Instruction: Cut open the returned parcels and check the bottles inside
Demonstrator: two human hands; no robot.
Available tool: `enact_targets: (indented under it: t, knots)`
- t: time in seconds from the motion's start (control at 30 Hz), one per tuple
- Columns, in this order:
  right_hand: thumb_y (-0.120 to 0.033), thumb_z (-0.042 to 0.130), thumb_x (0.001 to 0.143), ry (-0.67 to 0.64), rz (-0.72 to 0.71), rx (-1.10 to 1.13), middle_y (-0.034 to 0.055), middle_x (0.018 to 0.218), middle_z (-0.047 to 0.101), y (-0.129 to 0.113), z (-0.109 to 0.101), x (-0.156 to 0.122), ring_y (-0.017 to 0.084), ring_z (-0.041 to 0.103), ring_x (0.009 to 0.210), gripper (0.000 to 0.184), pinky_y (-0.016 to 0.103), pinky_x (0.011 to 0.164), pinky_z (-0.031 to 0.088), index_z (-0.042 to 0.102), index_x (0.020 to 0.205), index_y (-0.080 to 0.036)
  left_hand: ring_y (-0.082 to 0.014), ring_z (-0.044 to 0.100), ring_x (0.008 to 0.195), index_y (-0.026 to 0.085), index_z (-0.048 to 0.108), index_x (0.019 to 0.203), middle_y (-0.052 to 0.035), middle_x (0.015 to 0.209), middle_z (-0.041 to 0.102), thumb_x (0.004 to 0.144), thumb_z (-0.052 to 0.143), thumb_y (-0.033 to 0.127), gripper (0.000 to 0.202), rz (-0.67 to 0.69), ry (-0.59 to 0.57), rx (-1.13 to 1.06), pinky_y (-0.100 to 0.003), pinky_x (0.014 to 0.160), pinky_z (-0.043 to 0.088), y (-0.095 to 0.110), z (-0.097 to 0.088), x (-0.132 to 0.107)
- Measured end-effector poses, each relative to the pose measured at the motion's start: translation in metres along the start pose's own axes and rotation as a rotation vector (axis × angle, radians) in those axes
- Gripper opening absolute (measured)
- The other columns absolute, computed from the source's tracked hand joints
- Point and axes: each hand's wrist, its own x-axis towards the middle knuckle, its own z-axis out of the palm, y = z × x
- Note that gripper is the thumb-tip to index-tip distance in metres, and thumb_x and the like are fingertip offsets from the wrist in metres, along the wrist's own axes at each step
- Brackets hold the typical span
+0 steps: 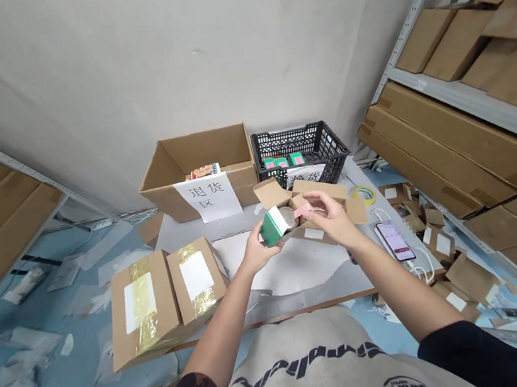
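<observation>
My left hand (257, 252) is closed around a small green box (271, 231) with a white end flap standing up, held tilted above the table. Between the fingertips of my right hand (331, 217) is a small pink slip (302, 210), close to the green box's open end. How deep the slip reaches, or whether it touches the box, I cannot tell. Just behind and below my hands lies an opened brown carton (356, 210) with its flaps spread. My hands hide most of its inside.
A large cardboard box (157, 197) with a paper sign and a black crate (337, 161) holding several green boxes stand at the back. Two taped cartons (130, 343) sit left. Tape (363, 195) and a phone (394, 241) with cables lie right. Shelves (474, 95) flank the table.
</observation>
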Motion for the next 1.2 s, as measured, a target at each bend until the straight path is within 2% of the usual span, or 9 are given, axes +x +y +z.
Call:
enact_targets:
  t: [0.17, 0.3, 0.4, 0.5, 0.67, 0.83, 0.93, 1.07, 1.2]
  knots:
    - [-0.041, 0.073, 0.077, 0.252, 0.031, 0.240, 0.0040, 0.109, 0.062, 0.012, -0.005, -0.004, 0.019, 0.062, 0.098, 0.035, 0.036, 0.086, 0.054, 0.056, 0.104, -0.026, -0.0288, 0.056, 0.114, 0.023, 0.050, 0.132, -0.0110, 0.126, 0.057, 0.063, 0.081, 0.029, 0.076, 0.085, -0.002, 0.098, -0.043, 0.089, 0.053, 0.014, 0.002, 0.008]
    - [-0.045, 0.059, 0.085, 0.253, 0.048, 0.380, 0.0029, 0.097, 0.062, 0.017, -0.010, -0.003, 0.017, 0.063, 0.086, 0.023, 0.034, 0.072, 0.056, 0.054, 0.096, -0.025, -0.0273, 0.057, 0.114, 0.022, 0.048, 0.134, -0.0100, 0.123, 0.060, 0.065, 0.081, 0.030, 0.077, 0.083, -0.077, 0.006, -0.042, 0.093, 0.051, 0.030, 0.006, 0.014]
    - [-0.044, 0.058, 0.086, 0.253, 0.072, 0.330, 0.0016, 0.088, 0.060, 0.016, -0.010, -0.002, 0.016, 0.062, 0.074, 0.021, 0.035, 0.069, 0.056, 0.052, 0.091, -0.024, -0.0269, 0.058, 0.114, 0.021, 0.048, 0.132, -0.0100, 0.123, 0.060, 0.066, 0.081, 0.029, 0.074, 0.062, -0.124, -0.079, -0.042, 0.094, 0.051, 0.036, 0.007, 0.014]
    - [-0.044, 0.061, 0.086, 0.284, 0.016, 0.174, 0.0026, 0.090, 0.062, 0.004, -0.007, -0.003, 0.018, 0.063, 0.077, 0.023, 0.037, 0.073, 0.056, 0.054, 0.095, -0.024, -0.0277, 0.056, 0.117, 0.021, 0.047, 0.133, -0.0111, 0.127, 0.058, 0.066, 0.081, 0.029, 0.075, 0.032, -0.111, -0.136, -0.041, 0.092, 0.052, 0.035, 0.007, 0.012]
    - [-0.042, 0.057, 0.090, 0.135, -0.229, -0.152, 0.0073, 0.108, 0.063, -0.030, 0.004, -0.002, 0.023, 0.061, 0.099, 0.033, 0.042, 0.087, 0.053, 0.055, 0.119, -0.026, -0.0281, 0.056, 0.117, 0.021, 0.048, 0.132, -0.0117, 0.127, 0.058, 0.065, 0.082, 0.028, 0.076, 0.005, -0.089, -0.172, -0.040, 0.088, 0.054, 0.029, 0.005, 0.006]
    - [-0.031, 0.061, 0.088, 0.064, -0.453, -0.377, 0.0076, 0.107, 0.060, -0.041, 0.017, 0.004, 0.024, 0.058, 0.094, 0.034, 0.043, 0.086, 0.051, 0.055, 0.121, -0.027, -0.0273, 0.054, 0.117, 0.021, 0.047, 0.130, -0.0114, 0.128, 0.056, 0.066, 0.082, 0.029, 0.073, -0.014, -0.066, -0.201, -0.036, 0.083, 0.056, 0.030, 0.004, 0.001]
    - [-0.033, 0.062, 0.088, 0.010, -0.482, -0.463, 0.0081, 0.109, 0.061, -0.043, 0.019, 0.007, 0.025, 0.057, 0.095, 0.041, 0.043, 0.085, 0.049, 0.051, 0.127, -0.027, -0.0266, 0.054, 0.116, 0.021, 0.047, 0.131, -0.0112, 0.127, 0.057, 0.066, 0.081, 0.029, 0.074, -0.007, -0.056, -0.197, -0.035, 0.082, 0.056, 0.031, 0.002, 0.000]
    - [-0.047, 0.062, 0.087, -0.156, -0.506, -0.657, 0.0080, 0.099, 0.060, -0.046, 0.019, 0.008, 0.028, 0.053, 0.093, 0.052, 0.046, 0.084, 0.045, 0.050, 0.134, -0.029, -0.0265, 0.056, 0.115, 0.021, 0.048, 0.130, -0.0110, 0.125, 0.057, 0.065, 0.081, 0.029, 0.073, -0.019, -0.035, -0.141, -0.036, 0.082, 0.056, 0.028, 0.000, -0.002]
    - [-0.043, 0.052, 0.093, -0.203, -0.506, -0.829, 0.0081, 0.089, 0.052, -0.043, 0.024, 0.006, 0.026, 0.048, 0.086, 0.031, 0.043, 0.080, 0.043, 0.065, 0.117, -0.029, -0.0270, 0.054, 0.118, 0.023, 0.049, 0.132, -0.0107, 0.128, 0.056, 0.066, 0.081, 0.030, 0.074, -0.022, -0.014, -0.046, -0.037, 0.085, 0.054, 0.020, 0.001, -0.007]
